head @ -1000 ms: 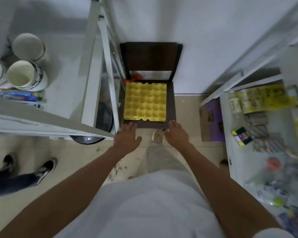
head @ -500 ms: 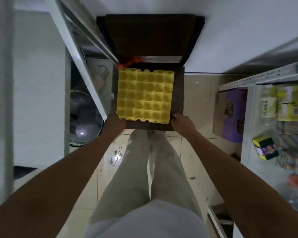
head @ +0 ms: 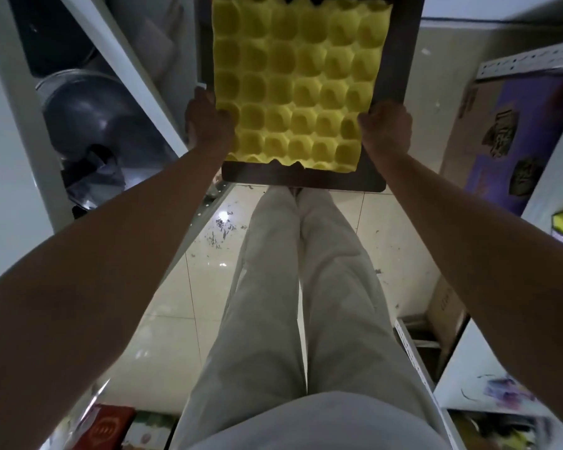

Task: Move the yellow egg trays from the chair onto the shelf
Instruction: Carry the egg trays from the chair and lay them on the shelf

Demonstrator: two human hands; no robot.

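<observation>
Nearest, at 6 o'clock, pale trousers (head: 293, 287) stand over a glossy tiled floor (head: 387, 241). Both bare forearms reach up toward 12 o'clock. The left hand (head: 208, 125) is closed on the left edge of the yellow egg trays (head: 296, 79), fingers hidden beneath; the right hand (head: 385, 125) is closed on the right edge near the front corner. The trays lie flat on the dark chair (head: 306, 181) seat. At 10 o'clock a white shelf (head: 127, 69) frame stands beside metal bowls (head: 91, 115). At 2 o'clock sits a purple box (head: 514, 141).
</observation>
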